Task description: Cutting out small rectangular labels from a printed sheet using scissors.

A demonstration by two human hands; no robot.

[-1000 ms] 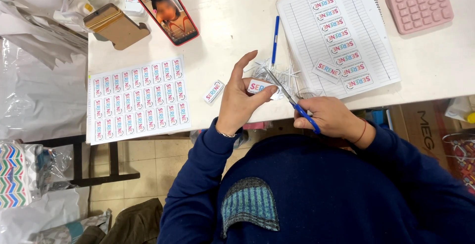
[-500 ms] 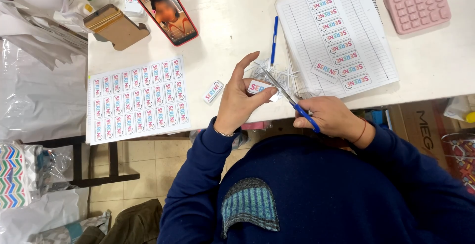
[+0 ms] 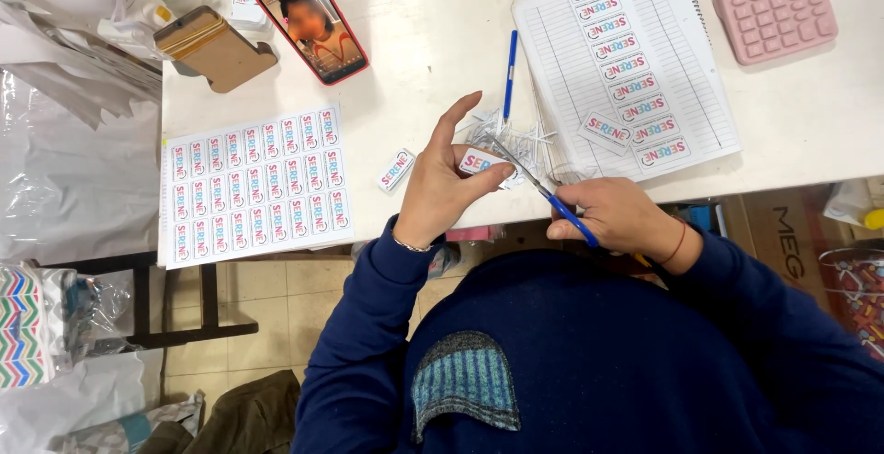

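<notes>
My left hand [image 3: 444, 187] pinches a small printed label [image 3: 479, 161] between thumb and fingers above the table's front edge. My right hand [image 3: 615, 216] grips blue-handled scissors [image 3: 543, 194], whose blades meet the label's edge. A pile of thin paper trimmings [image 3: 516, 139] lies just behind the label. One cut label [image 3: 397, 169] rests loose on the white table [image 3: 433, 40] to the left of my hand. A sheet of uncut labels [image 3: 255, 189] lies further left, overhanging the table edge.
A lined notebook [image 3: 635, 67] at the right carries a column of cut labels. A blue pen [image 3: 509, 75] lies beside it. A red-cased phone [image 3: 311, 21], a brown card holder [image 3: 210, 47] and a pink calculator [image 3: 775, 5] sit along the back.
</notes>
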